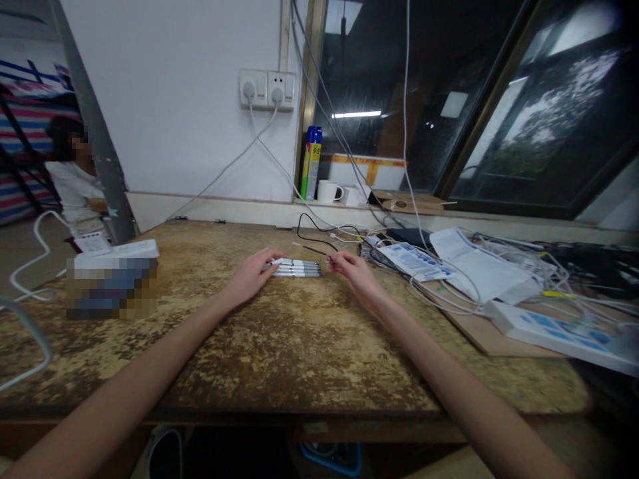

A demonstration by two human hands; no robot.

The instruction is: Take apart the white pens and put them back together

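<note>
A small row of white pens lies side by side on the worn wooden table, near its middle. My left hand rests at the left ends of the pens, fingers spread and touching them. At the right ends, my right hand has its fingertips pinched close to the pen tips. Neither hand has a pen lifted off the table.
A tangle of white cables, papers and flat boxes covers the right side. A power strip sits at the left. A spray can and white mug stand on the sill. A person sits far left.
</note>
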